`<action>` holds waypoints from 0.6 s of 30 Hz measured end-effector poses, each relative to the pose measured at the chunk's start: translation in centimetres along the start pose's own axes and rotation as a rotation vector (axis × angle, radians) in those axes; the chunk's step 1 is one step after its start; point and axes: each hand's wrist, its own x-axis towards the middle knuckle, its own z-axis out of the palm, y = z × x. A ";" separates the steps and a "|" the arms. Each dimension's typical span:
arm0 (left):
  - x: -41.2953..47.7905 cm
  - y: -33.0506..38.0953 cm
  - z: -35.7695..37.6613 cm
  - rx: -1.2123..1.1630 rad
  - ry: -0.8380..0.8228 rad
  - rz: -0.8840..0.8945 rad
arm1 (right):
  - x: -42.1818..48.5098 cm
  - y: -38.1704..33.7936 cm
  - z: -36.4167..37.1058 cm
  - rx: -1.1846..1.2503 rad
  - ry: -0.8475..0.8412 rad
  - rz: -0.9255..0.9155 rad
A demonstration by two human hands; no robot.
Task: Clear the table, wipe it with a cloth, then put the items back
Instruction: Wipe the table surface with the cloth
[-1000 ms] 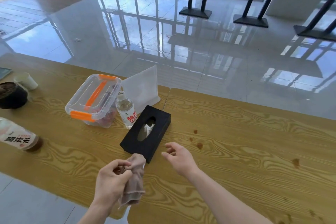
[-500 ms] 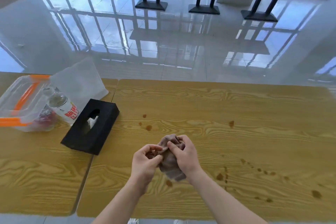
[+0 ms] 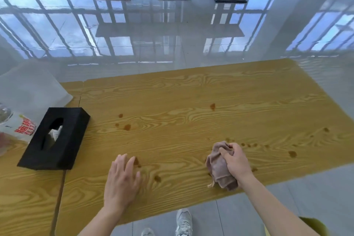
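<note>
At the far left a bottle (image 3: 21, 127) with red letters is cut off by the picture edge, so only part of it shows. Behind it stands a white sheet (image 3: 32, 90), maybe a bag, but it is blurry. Just right of the bottle sits a black box (image 3: 55, 138) with a white tissue poking out of its slot. The box lies on the left table, close to the thin gap (image 3: 61, 193) where two tables meet.

The left hand (image 3: 122, 180) lies flat on the right table (image 3: 191, 92), fingers stretched out and close side by side, holding nothing. Brown spots (image 3: 126, 127) dot the wood above it, and one spot (image 3: 157, 178) is just beside it.

To the right, well apart from the left hand, the right hand (image 3: 236, 161) is closed around a bunched pink-brown cloth (image 3: 220, 168). The cloth sticks out to the left of the fist and below it, and touches the table near the front edge. More small spots (image 3: 292, 153) lie to its right.

The middle and back of this table are bare wood with lots of room. Below the front edge, two shoes (image 3: 183, 222) show on the grey floor.
</note>
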 end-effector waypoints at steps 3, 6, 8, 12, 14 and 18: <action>-1.0 -2.1 1.2 0.054 -0.020 0.017 | -0.8 2.1 0.3 -0.331 0.163 -0.072; -1.6 -2.7 1.9 0.051 -0.033 0.054 | -1.9 3.1 1.0 -0.656 0.274 -0.289; -1.7 -2.8 2.1 0.042 -0.022 0.042 | -2.0 4.3 1.6 -0.849 0.119 -0.378; -1.9 -2.7 2.5 0.060 0.035 -0.003 | -1.6 6.7 3.1 -0.921 0.092 -0.324; -1.9 -2.8 2.8 0.074 0.052 -0.034 | -2.2 6.4 5.1 -0.898 0.142 -0.321; -1.9 -3.0 3.3 0.103 0.057 -0.060 | -3.1 7.0 7.9 -1.016 0.011 -0.686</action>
